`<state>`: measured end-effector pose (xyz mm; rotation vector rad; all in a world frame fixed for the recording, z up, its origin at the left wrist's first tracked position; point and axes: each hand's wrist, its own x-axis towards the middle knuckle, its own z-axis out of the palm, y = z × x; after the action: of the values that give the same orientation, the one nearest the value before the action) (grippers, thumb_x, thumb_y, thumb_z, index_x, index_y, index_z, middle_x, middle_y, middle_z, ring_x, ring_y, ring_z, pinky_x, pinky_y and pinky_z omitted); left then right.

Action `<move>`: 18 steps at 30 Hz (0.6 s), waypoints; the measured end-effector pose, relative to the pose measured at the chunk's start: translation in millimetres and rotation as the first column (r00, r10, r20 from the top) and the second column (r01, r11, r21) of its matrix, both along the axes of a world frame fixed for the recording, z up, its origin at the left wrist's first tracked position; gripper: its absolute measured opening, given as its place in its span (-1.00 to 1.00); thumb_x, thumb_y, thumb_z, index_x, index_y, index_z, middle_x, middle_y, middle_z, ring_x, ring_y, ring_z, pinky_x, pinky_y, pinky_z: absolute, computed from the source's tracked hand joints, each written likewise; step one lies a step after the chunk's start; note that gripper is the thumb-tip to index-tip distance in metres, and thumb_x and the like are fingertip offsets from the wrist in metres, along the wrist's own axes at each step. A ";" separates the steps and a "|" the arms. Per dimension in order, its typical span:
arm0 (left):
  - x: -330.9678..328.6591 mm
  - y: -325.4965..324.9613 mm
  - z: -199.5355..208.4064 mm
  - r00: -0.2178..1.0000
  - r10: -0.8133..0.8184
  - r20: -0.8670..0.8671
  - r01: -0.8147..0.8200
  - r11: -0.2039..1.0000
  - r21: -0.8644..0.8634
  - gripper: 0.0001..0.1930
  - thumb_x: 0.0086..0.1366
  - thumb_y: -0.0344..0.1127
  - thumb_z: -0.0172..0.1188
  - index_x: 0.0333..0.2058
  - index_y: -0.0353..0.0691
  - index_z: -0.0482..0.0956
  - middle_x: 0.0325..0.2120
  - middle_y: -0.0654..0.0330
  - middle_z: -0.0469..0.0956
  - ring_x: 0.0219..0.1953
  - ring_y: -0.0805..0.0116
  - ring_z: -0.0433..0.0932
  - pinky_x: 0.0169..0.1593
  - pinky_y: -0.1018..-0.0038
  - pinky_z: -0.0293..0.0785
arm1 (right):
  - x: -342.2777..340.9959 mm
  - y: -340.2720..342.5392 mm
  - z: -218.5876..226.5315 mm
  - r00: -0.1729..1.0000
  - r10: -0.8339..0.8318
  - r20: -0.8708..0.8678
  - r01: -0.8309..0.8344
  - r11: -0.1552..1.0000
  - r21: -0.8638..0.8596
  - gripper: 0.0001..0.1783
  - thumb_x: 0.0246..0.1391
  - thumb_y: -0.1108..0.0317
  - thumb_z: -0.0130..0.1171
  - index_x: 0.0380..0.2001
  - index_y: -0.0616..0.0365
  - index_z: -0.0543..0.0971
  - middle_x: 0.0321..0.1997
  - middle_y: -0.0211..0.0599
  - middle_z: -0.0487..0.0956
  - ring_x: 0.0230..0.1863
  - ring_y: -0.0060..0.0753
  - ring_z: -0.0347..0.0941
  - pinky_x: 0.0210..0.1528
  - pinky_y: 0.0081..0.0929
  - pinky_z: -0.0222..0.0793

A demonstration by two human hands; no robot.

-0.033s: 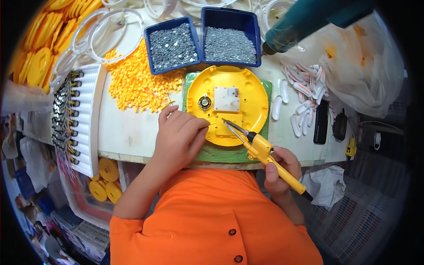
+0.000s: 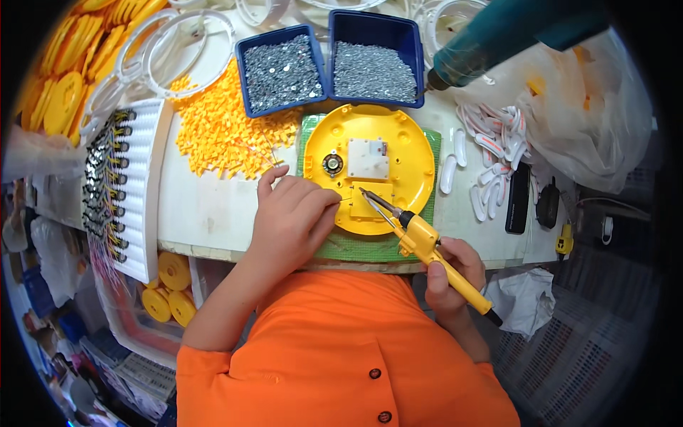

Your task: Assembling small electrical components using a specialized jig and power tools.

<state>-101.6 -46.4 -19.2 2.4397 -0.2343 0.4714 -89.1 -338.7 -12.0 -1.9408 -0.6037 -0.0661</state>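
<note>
My right hand (image 2: pixel 455 274) grips a yellow soldering gun (image 2: pixel 429 244), its tip pointing up and left. That tip rests at the square yellow battery housing (image 2: pixel 371 203) inside a round yellow plastic casing (image 2: pixel 416 168). In my left hand (image 2: pixel 293 213), thumb and forefinger are pinched at the casing's left edge on a thin wire (image 2: pixel 346 199). A white gearbox-like block (image 2: pixel 368 158) and a small round speaker (image 2: pixel 332 164) sit in the casing above the housing. Under the casing lies a green mat (image 2: pixel 356 248).
Two blue bins (image 2: pixel 324 92) of small metal parts stand behind the casing, beside a heap of small yellow pieces (image 2: pixel 228 139). A teal power screwdriver (image 2: pixel 484 50) hangs at upper right. White curved parts (image 2: pixel 491 188) lie on the right; a white foam rack (image 2: pixel 146 192) of wired components stands left.
The bench and everything on it appear shifted very slightly to the right in the picture. Both hands keep the same hold.
</note>
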 end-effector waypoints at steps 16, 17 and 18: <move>8.9 -18.5 -11.6 0.978 0.205 0.031 -0.207 0.977 0.047 -0.85 0.11 -0.29 0.37 -0.39 -0.04 0.55 -0.17 0.35 0.54 0.02 0.29 0.47 0.35 -0.04 -0.01 | 5.8 10.0 11.9 0.996 0.051 0.074 -0.042 0.993 -0.112 -0.57 0.19 0.40 0.20 0.09 0.32 0.43 -0.32 -0.21 0.55 -0.45 -0.48 0.49 -0.36 -0.53 0.47; 9.3 -18.5 -10.5 0.978 0.205 0.026 -0.207 0.977 0.060 -0.85 0.11 -0.29 0.37 -0.40 -0.05 0.55 -0.17 0.35 0.54 0.02 0.29 0.47 0.35 -0.04 0.00 | 8.9 12.7 15.3 0.988 0.084 0.126 -0.068 0.990 -0.127 -0.58 0.16 0.41 0.22 0.06 0.33 0.45 -0.33 -0.19 0.56 -0.46 -0.47 0.49 -0.38 -0.53 0.46; 9.6 -18.5 -10.2 0.978 0.207 0.023 -0.208 0.976 0.056 -0.85 0.11 -0.29 0.37 -0.40 -0.05 0.55 -0.17 0.35 0.54 0.02 0.29 0.47 0.35 -0.04 0.00 | 11.6 15.4 17.9 0.977 0.118 0.177 -0.093 0.986 -0.142 -0.59 0.14 0.41 0.24 0.04 0.34 0.47 -0.33 -0.18 0.56 -0.48 -0.47 0.49 -0.39 -0.53 0.46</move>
<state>-92.0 -64.9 -29.4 2.5308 0.0009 0.5839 -77.5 -323.3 5.9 -2.0416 -0.8528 -0.1440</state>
